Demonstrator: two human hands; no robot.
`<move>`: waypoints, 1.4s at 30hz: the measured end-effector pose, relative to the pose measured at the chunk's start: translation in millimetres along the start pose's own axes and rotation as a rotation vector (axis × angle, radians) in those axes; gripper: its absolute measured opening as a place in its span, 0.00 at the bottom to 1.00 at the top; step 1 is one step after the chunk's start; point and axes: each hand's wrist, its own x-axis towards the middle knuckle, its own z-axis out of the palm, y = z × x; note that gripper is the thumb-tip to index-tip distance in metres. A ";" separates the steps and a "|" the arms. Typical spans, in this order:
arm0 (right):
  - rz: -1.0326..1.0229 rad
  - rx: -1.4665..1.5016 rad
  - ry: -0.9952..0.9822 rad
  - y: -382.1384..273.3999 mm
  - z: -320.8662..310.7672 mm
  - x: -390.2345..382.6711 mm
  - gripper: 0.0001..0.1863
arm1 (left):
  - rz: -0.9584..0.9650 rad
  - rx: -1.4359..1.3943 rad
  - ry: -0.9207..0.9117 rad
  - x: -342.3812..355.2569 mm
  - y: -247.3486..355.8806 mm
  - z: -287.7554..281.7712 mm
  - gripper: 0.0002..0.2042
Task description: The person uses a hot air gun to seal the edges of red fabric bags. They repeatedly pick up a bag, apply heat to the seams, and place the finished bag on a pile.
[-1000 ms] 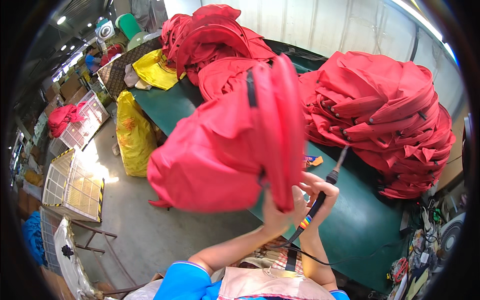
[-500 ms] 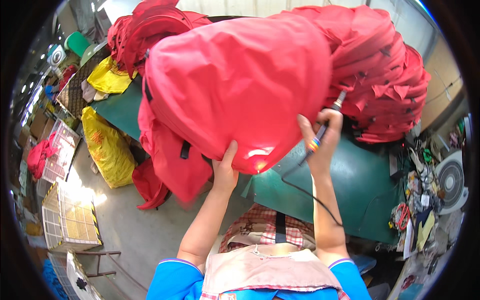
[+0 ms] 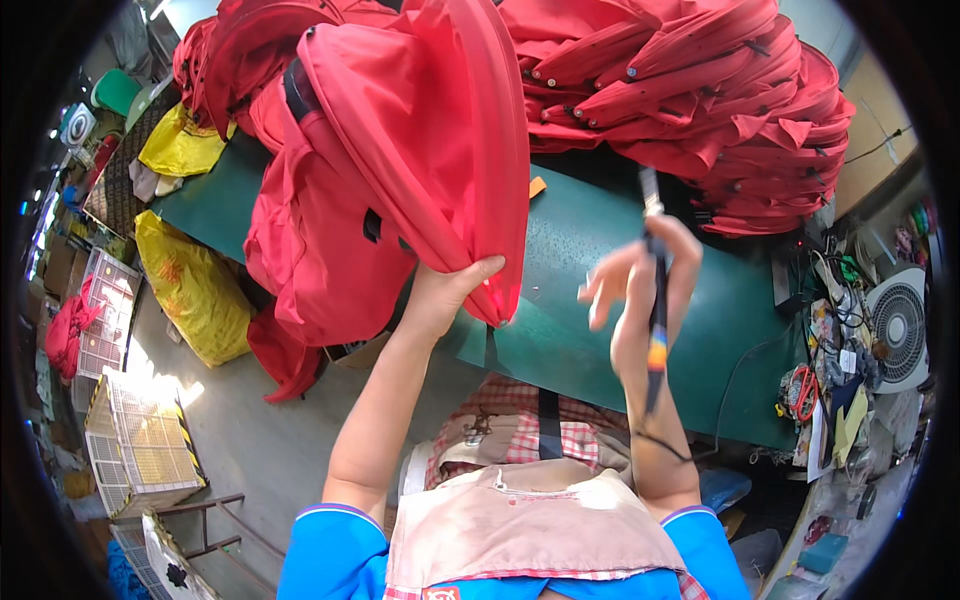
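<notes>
Left hand (image 3: 440,300): grip clasping red hood (image 3: 410,130). Right hand (image 3: 636,312): grip holding corded tool (image 3: 658,315). Risk: slack cord (image 3: 672,452) may snag, jerking it.

- Table (image 3: 570,290): dark green.
- Cloth piece (image 3: 400,110) over the table: bright red, with a black tab (image 3: 372,226).
- Cloth pile (image 3: 680,90) on the table: red, dotted with small metallic and dark spots.
- Tool (image 3: 659,300) above the table: black, silver-tipped, banded blue, orange and yellow.
- Sack (image 3: 195,290) left of the table: yellow, orange-red markings.
- Apron (image 3: 520,525) before the table: beige, red-and-white checks.
- 2 sleeves (image 3: 330,550) before the table: blue, pale-edged.
- Fan (image 3: 900,330) right of the table: whitish.
</notes>
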 end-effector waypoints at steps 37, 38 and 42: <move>0.356 0.195 0.279 94.2 29.2 -6.7 0.17 | 0.161 -0.413 0.314 -48.9 -8.0 -6.8 0.16; 0.243 0.072 0.172 94.6 30.9 -17.6 0.23 | 0.109 -0.391 0.341 -46.6 -5.8 -6.8 0.19; 0.279 -0.234 0.026 93.8 25.3 -30.6 0.23 | 0.188 -0.300 0.294 -35.5 5.8 4.6 0.31</move>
